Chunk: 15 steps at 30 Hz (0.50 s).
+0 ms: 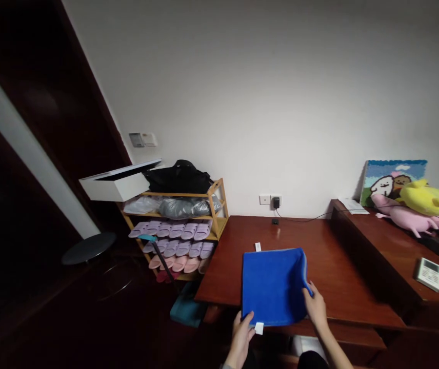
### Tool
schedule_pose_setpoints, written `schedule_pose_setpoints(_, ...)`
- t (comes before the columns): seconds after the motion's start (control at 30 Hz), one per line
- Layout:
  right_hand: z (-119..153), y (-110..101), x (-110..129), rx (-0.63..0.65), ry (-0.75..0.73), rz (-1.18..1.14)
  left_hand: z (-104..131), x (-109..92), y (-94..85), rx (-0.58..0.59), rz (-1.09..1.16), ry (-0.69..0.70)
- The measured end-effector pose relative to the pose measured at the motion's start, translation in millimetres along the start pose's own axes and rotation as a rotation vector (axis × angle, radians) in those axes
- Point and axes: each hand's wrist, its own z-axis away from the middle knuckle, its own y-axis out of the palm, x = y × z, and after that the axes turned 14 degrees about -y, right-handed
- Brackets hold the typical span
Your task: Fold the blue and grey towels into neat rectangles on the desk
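Note:
A blue cloth [273,287], roughly square, spreads over the front part of the red-brown wooden table [227,256]. White tags stick out at its top and bottom edges. My left hand [241,335] pinches the lower left corner, thumb on top, beside the lower tag. The right edge is gripped by my right hand [315,305], and that side curls upward. Whether the cloth's far part rests on the tabletop I cannot tell.
Left of the table, a shoe rack [214,225] holds several slippers, a black bag [181,177] and a white box [115,187]. A round stool [88,248] stands farther left. Plush toys [407,215] and a white device [430,274] lie on the raised right surface.

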Motion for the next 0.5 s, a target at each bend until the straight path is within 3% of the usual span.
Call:
schedule_pose_setpoints(0.13,24,69,61,0.255,-0.349,0.248,-4,4,-2.9,0.034,0.012,0.012)
schedule_pose_setpoints(0.27,65,129,95,0.529,-0.467,0.495,-10,7,-4.4,0.048,0.161,-0.008)
schedule_pose_setpoints(0.37,88,143,91,0.597,-0.468,0.540,-13,7,-8.1,0.081,0.286,-0.053)
schedule_pose_setpoints(0.43,93,138,81,0.616,-0.499,0.533,-11,4,-11.4,0.104,0.324,-0.115)
schedule_pose_setpoints(0.5,93,128,69,0.685,-0.567,0.515,-7,-2,-13.5,0.056,0.318,-0.194)
